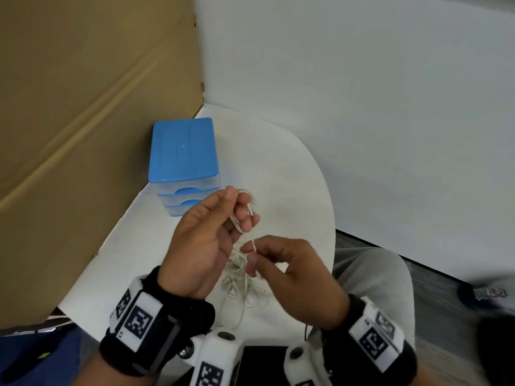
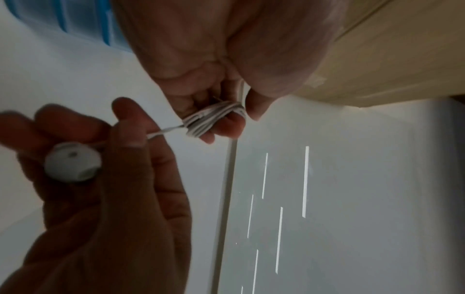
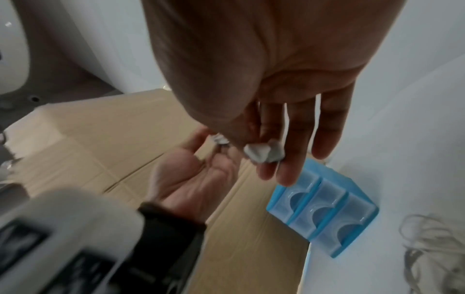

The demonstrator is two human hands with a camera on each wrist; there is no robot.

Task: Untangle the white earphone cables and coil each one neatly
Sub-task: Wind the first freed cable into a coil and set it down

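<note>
My left hand (image 1: 237, 215) is raised above the white table (image 1: 292, 168), with a white earphone cable (image 2: 214, 121) wound in several loops round its fingers. A short strand runs from that coil to my right hand (image 1: 250, 254), which pinches it between thumb and forefinger just below the left hand. The cable's white earbud (image 2: 73, 163) hangs in the right hand's curled fingers, and the same earbud (image 3: 264, 152) shows in the right wrist view. Under both hands a tangled pile of white cables (image 1: 242, 285) lies loose on the table.
A small blue drawer box (image 1: 182, 162) stands on the table's left side, just beyond my left hand. A large cardboard sheet (image 1: 83, 121) walls off the left. White wall panels stand behind and to the right. A knee in grey trousers (image 1: 370, 274) is at the table's right edge.
</note>
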